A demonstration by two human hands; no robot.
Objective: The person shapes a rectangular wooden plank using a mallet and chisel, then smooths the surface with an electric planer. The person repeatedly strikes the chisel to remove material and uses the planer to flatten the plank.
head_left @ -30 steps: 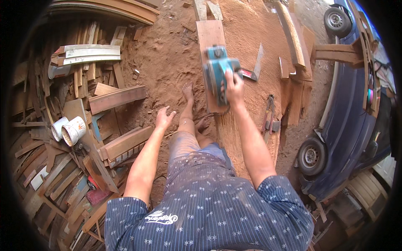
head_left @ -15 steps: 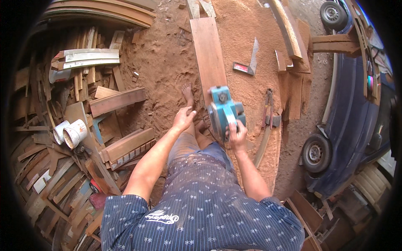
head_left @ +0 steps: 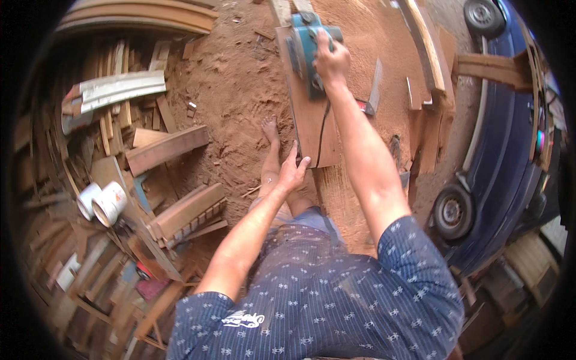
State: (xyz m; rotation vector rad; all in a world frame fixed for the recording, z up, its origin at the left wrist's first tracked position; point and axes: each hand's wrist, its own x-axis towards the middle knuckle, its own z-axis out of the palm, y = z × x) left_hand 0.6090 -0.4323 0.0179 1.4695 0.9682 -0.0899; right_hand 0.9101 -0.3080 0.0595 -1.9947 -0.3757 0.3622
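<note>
My right hand (head_left: 332,60) is wrapped round the handle of a teal electric hand planer (head_left: 307,51). The planer rests on the far part of a long reddish-brown board (head_left: 318,129); its black cord trails back along the board's face. At the board's near left corner is my left hand (head_left: 292,174), index finger stretched along the side edge and thumb spread apart near the end. It seems to touch the corner, though the fingers' undersides are hidden. Right of the board lies a try square (head_left: 374,90), its handle partly covered by my right forearm.
Sawdust-covered timber (head_left: 336,192) supports the board. Heaped wood offcuts and two white buckets (head_left: 109,204) stand at left. Thick beams (head_left: 426,48) lie at far right, with a dark blue vehicle (head_left: 486,162) beyond. My bare foot (head_left: 271,127) is on the dirt left of the board.
The planer in my right hand has gone from the board's near end to its far part. My left hand has moved right, to the near left corner.
</note>
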